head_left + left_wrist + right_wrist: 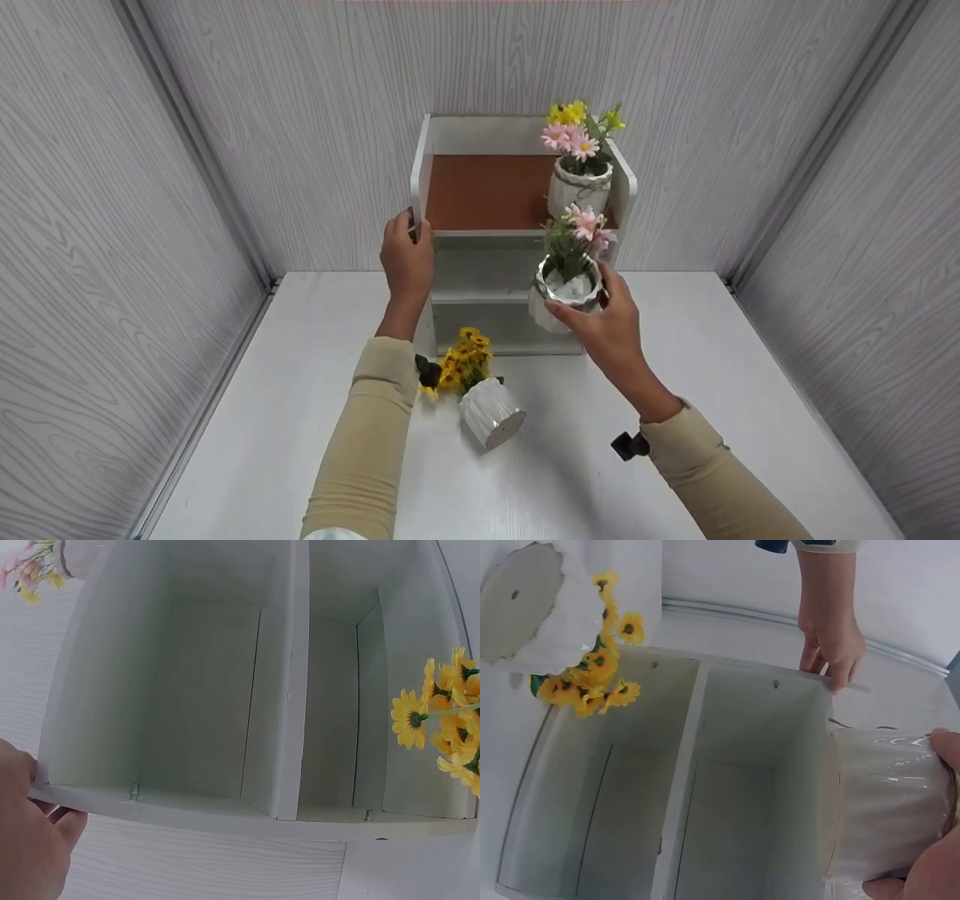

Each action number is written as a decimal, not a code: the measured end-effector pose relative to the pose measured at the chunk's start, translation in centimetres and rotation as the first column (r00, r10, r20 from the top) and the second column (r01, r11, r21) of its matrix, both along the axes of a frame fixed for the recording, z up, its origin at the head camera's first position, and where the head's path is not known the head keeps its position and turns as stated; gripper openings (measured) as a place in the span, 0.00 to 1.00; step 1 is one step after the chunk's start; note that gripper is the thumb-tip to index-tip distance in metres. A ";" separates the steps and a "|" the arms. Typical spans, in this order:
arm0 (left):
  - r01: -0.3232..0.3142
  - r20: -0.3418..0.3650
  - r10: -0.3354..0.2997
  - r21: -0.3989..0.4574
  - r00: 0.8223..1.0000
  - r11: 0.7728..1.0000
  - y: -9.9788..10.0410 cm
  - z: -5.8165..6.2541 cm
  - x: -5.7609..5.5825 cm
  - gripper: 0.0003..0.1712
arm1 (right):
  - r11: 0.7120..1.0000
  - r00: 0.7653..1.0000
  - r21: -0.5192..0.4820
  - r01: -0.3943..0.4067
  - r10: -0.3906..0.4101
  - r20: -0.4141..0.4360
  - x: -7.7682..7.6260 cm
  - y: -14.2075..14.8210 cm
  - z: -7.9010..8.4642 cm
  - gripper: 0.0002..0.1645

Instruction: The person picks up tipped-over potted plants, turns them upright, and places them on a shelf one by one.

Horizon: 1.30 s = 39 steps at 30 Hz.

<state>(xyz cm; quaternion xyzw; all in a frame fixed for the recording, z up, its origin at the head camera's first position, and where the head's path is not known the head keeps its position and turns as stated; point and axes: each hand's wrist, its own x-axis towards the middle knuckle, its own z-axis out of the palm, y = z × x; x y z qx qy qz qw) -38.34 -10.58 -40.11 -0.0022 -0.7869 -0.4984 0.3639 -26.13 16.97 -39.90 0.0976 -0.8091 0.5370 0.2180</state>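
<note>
My right hand [611, 319] grips a white flowerpot [551, 307] with pink flowers by its rim, thumb in front and fingers round the far side. This pot hangs upright before the shelf's upper compartments; the right wrist view shows its smooth side [892, 802] close up. With my left hand [407, 259] I hold the left side panel of a small white shelf [421, 165], fingers curled round its edge. A second white pot [577, 191] with pink and yellow flowers stands on the brown top board at the right.
A third white pot [491, 412] lies tipped over on the white table [240, 420], its yellow flowers [465, 360] toward the shelf's lower left. Two open compartments [217, 690] show in the shelf front. Wood-grain walls [67, 225] enclose both sides and the back.
</note>
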 end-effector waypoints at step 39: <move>-0.005 0.046 0.003 0.046 0.999 0.999 -0.2 0.4 -0.2 0.15 | 0.998 0.995 0.015 0.059 -0.057 -0.083 -9.3 -6.4 5.9 0.58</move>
